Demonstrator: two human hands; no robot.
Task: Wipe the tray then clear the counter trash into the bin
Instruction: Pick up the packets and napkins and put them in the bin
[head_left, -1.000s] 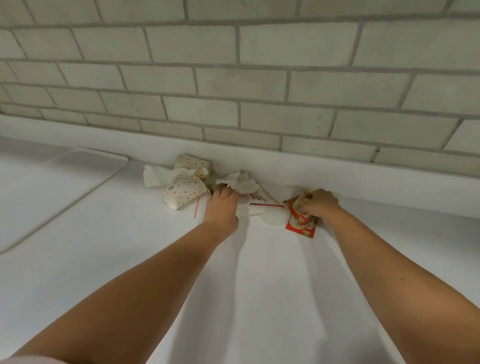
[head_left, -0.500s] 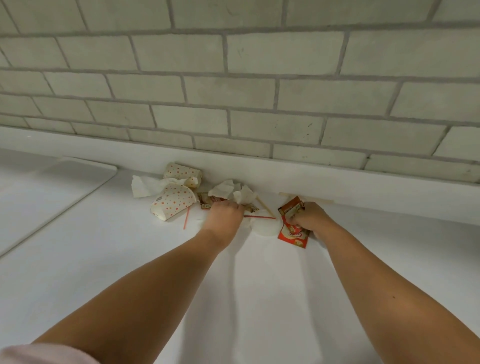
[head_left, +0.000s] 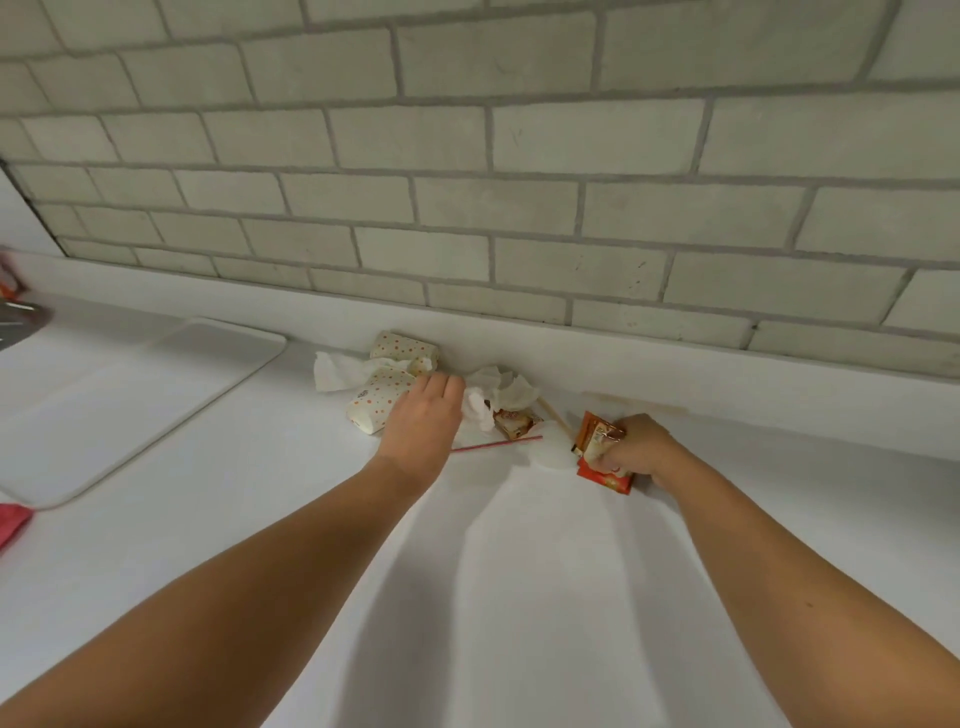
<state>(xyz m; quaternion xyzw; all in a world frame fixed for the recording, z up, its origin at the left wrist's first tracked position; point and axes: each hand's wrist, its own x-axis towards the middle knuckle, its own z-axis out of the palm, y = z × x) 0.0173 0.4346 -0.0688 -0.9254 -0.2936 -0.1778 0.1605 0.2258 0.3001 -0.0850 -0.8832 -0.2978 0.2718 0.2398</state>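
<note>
A heap of trash lies on the white counter against the wall. My left hand (head_left: 423, 415) rests on a crushed dotted paper cup (head_left: 371, 402), its fingers over the cup's right end, and crumpled white tissue (head_left: 501, 389) lies just right of it. A second dotted cup (head_left: 405, 348) and a flat tissue (head_left: 335, 371) lie behind. A red straw (head_left: 496, 446) and a small snack wrapper (head_left: 514, 422) lie between my hands. My right hand (head_left: 636, 452) grips a red and orange wrapper (head_left: 602, 470). The white tray (head_left: 130, 400) sits at the left.
The grey brick wall and its white ledge close off the back. A pink cloth (head_left: 11, 525) lies at the left edge by the tray's near corner. Blurred dark and red objects (head_left: 13, 301) stand at the far left. White counter (head_left: 519, 597) stretches toward me.
My left hand moved left from the tissue and wrapper onto the dotted cup. My right hand still holds the red wrapper. The view swung left, bringing the tray and pink cloth into sight.
</note>
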